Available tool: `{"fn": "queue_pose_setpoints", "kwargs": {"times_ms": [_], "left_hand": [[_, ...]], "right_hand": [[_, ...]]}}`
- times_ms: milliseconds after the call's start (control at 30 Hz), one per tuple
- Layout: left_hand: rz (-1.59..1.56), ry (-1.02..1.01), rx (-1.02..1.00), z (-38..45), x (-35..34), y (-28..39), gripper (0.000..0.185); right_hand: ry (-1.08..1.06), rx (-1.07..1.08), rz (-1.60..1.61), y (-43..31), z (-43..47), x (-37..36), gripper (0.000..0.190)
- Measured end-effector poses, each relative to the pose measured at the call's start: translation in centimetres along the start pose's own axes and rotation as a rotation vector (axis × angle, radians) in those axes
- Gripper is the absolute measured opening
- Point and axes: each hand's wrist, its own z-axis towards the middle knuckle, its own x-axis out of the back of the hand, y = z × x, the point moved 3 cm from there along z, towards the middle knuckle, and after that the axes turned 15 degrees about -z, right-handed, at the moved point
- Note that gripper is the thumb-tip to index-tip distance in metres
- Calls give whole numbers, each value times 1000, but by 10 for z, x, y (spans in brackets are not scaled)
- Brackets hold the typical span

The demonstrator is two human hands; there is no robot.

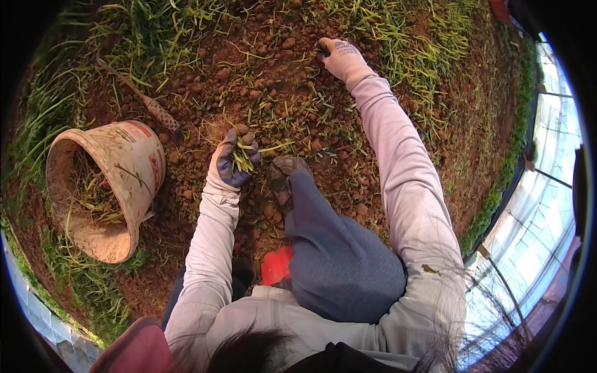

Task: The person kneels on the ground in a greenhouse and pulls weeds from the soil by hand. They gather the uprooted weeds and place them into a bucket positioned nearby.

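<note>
My left hand (236, 160), in a work glove with a dark blue coated palm, holds a bunch of short green-yellow plant stems (243, 157). Fine dry roots (218, 128) stick out past its fingers. Farther out, my right hand (344, 58) wears a matching pale glove bearing print. It reaches down to the reddish soil (284, 70) beside a patch of green stalks (410, 51). Its fingers are curled and turned away, so whether anything is between them is hidden.
To the left stands a dirty white plastic bucket (147, 163) with plant scraps (100, 196) inside. Beyond it lies a long-handled tool (161, 114). My shoe (285, 179) rests on the clods, near a red object (276, 265). Translucent sheeting on a frame (527, 224) runs along the right.
</note>
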Motion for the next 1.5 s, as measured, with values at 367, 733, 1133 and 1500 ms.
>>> {"fn": "queue_pose_setpoints", "kwargs": {"times_ms": [367, 733, 1133, 1500], "left_hand": [[103, 144, 49, -14, 13, -3, 34], [198, 127, 34, -17, 19, -15, 46], [147, 186, 40, -10, 22, -17, 28], [136, 176, 52, -9, 24, -15, 23]], "right_hand": [[-164, -201, 777, 15, -104, -40, 29], [-175, -151, 98, -40, -119, -37, 78], [-222, -21, -30, -45, -110, -33, 43], [-8, -327, 970, 20, -101, -77, 49]]}}
